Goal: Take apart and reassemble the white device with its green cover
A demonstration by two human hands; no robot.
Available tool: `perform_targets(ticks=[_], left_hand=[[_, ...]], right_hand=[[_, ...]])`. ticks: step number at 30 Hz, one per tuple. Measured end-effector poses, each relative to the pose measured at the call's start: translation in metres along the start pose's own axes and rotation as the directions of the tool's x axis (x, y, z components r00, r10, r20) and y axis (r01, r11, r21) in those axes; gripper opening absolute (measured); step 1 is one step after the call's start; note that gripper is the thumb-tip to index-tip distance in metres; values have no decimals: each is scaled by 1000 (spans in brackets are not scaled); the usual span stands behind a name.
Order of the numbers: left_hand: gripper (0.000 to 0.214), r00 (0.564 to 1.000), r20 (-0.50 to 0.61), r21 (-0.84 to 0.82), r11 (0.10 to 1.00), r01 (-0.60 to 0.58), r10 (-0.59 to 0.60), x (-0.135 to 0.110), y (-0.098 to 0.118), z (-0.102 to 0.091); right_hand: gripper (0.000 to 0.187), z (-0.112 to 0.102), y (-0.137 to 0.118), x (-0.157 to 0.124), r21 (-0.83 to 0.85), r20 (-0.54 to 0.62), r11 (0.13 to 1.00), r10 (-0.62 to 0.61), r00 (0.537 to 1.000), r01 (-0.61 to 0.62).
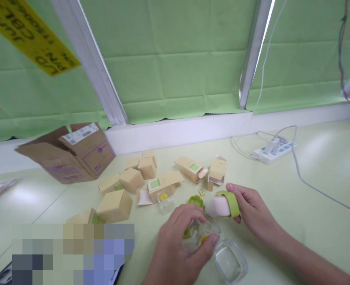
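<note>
My left hand (183,241) is closed around a clear plastic container (194,233) with bits of green and yellow showing through it. In my right hand (248,206), thumb and fingers pinch the green band (233,204) of a pale, rounded white piece (220,206), tilted toward the left hand. The two held things come very close; whether they touch I cannot tell. A green flower-shaped part (195,201) lies just beyond my left fingers. Below my hands stands an open clear square cup (230,261). A small yellowish clip-like part (201,192) rests behind the white piece.
Several small tan cartons (115,206) are spread across the table's middle and left. Near them stands a clear box with a yellow sticker (165,202). An open brown cardboard box (74,154) is at the back left; a white power strip (274,150) with cables lies back right. Pixelation hides the lower left.
</note>
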State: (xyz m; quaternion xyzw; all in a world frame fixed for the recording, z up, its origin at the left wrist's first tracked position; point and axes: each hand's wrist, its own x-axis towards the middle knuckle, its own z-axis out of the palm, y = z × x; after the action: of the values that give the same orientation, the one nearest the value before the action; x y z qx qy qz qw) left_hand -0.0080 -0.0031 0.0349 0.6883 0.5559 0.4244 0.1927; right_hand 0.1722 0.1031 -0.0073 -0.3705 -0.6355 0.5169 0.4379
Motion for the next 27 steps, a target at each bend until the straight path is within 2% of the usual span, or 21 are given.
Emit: perform_targets(ticks=[4,9,12,16,19,23,25,27], left_hand=[[12,998,31,75,996,50,-52,8,-8,-1],[16,975,206,122,991,60,-84,13,-4,11],[17,961,254,147,987,70,-106,13,0,18],[25,960,197,123,976,178,-200,17,4,14],[24,967,104,-1,973,232,-231,23,6,9],[34,971,122,-252,940,229,-204,21,2,11],[36,978,107,-308,930,201,-176,17,-3,12],[39,988,36,-308,939,155,-151,13,-9,10]], right_hand=[[51,-2,-1,6,-1,-30,1000,-14,999,14],[52,-1,-5,6,-13,-6,1000,-21,1000,21],[51,-2,-7,3,-22,18,999,-27,999,27],[51,-2,-6,2,-42,43,998,-35,998,37],[50,0,-5,0,-63,64,996,-54,996,58],[50,3,-12,-7,-96,139,988,-103,985,117],[49,4,-18,-11,-119,193,981,-131,972,156],[45,3,-24,-13,-108,240,980,-136,961,166]])
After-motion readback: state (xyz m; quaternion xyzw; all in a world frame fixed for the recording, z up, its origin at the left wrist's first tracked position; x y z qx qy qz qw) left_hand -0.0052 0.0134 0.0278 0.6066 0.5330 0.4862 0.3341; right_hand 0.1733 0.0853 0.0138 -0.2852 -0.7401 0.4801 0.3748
